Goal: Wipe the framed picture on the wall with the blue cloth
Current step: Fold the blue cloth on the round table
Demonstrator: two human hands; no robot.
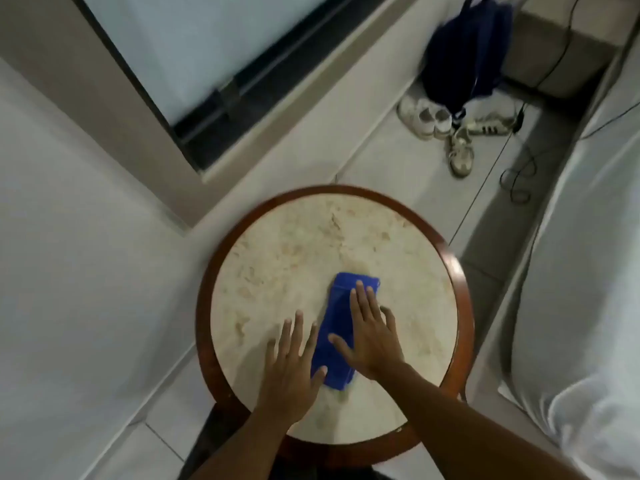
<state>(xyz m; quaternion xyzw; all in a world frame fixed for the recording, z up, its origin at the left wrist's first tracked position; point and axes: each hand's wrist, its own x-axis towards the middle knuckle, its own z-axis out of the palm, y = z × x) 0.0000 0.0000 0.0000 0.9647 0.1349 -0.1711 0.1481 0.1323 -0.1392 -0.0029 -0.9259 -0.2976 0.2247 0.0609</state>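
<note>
A folded blue cloth (337, 344) lies on the pale marbled top of a round table with a dark wooden rim (462, 292). My right hand (369, 332) rests flat on the cloth, fingers spread and pointing away from me. My left hand (292, 370) lies flat on the tabletop beside it, its thumb touching the cloth's near left edge. Neither hand is closed around the cloth. No framed picture is in view.
A dark-framed window or glass door (194, 71) runs along the wall at the back left. On the tiled floor behind the table lie several sneakers (457, 133), a dark blue backpack (467, 53) and black cables (519, 174). White bedding (581, 271) fills the right side.
</note>
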